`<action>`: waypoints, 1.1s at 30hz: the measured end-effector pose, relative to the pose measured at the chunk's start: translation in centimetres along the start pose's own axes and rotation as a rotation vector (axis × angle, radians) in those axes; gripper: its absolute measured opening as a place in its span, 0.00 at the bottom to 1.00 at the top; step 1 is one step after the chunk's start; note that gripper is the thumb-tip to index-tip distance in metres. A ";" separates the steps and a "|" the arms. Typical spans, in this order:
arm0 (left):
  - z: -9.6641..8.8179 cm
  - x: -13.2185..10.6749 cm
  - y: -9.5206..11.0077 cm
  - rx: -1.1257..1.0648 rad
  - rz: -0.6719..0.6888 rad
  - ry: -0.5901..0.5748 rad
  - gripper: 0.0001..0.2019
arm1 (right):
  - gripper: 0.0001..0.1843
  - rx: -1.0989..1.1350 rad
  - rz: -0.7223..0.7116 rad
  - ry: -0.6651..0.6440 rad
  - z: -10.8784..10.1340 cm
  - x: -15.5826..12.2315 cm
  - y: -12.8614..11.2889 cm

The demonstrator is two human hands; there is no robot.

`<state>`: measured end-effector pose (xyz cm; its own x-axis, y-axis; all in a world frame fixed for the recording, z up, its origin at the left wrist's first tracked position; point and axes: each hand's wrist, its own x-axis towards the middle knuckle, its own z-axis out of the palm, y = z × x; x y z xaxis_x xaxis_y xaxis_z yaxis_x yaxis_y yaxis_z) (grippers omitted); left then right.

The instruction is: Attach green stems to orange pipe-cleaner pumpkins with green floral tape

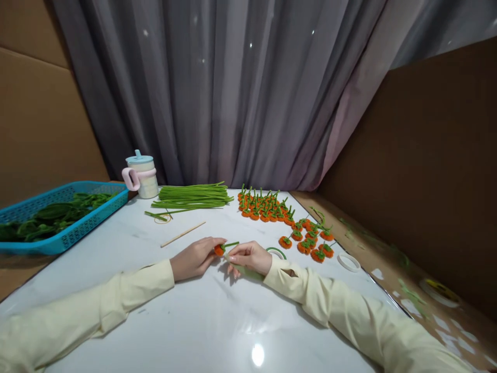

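Note:
My left hand (199,257) is closed, pinching a small fuzzy orange persimmon-like piece (219,250) with a green stem (232,244) pointing right. My right hand (248,257) meets it from the right, thumb and forefinger pinched on a pale green strip of tape (251,272) that trails under the palm. The tape's end at the fingertips is small and hard to make out. Just behind my right wrist lies a green and white tape roll (276,253), partly hidden. Many similar orange pieces (267,207) with green tops stand in rows at the back right, others (310,241) more loosely nearer.
A bundle of green fuzzy stems (194,196) lies at the back, near a lidded cup (142,176). A thin wooden stick (183,234) rests left of centre. At left stands a blue basket (70,241) with green leaves. A white ring (349,262) sits near the right edge.

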<state>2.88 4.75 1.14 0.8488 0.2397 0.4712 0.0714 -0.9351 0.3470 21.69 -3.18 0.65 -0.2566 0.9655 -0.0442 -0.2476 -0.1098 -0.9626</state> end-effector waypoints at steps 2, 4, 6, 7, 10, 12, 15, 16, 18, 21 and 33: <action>-0.1 0.8 -1.1 0.001 -0.009 0.008 0.17 | 0.23 -0.012 -0.021 0.020 -0.5 1.0 -0.5; -0.3 1.3 -1.8 0.006 0.000 0.007 0.17 | 0.23 -0.015 -0.055 0.062 -0.9 1.7 -0.8; -0.4 1.4 -2.0 0.002 0.042 -0.019 0.17 | 0.23 -0.022 -0.083 0.104 -1.2 1.9 -0.8; -0.5 1.4 -1.9 -0.003 0.068 -0.037 0.17 | 0.23 -0.028 -0.093 0.121 -1.3 1.9 -0.6; -0.5 1.3 -1.7 -0.013 0.097 -0.071 0.17 | 0.24 -0.055 -0.103 0.164 -1.3 1.7 0.0; -0.5 1.3 -1.7 -0.007 0.060 -0.073 0.17 | 0.25 -0.084 -0.093 0.185 -1.1 1.7 -0.1; -0.4 1.3 -1.9 0.020 -0.025 -0.065 0.16 | 0.22 -0.157 -0.081 0.215 -1.2 2.1 -1.8; -0.4 1.3 -1.9 0.029 -0.049 -0.060 0.16 | 0.20 -0.194 -0.079 0.220 -1.5 2.2 -2.8; -0.4 1.3 -1.9 0.040 -0.082 -0.052 0.16 | 0.16 -0.277 -0.063 0.207 -2.2 2.1 -5.2; -0.3 1.3 -1.9 0.047 -0.094 -0.052 0.16 | 0.13 -0.560 -0.113 0.224 -3.7 1.1 -7.9; -0.3 1.2 -1.8 0.055 -0.106 -0.055 0.14 | 0.18 -0.574 0.054 0.367 -5.7 -2.3 -4.8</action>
<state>3.63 6.81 1.32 0.8625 0.3242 0.3886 0.1892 -0.9187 0.3466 28.84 -3.51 3.88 0.1043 0.9908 -0.0866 0.3174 -0.1156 -0.9412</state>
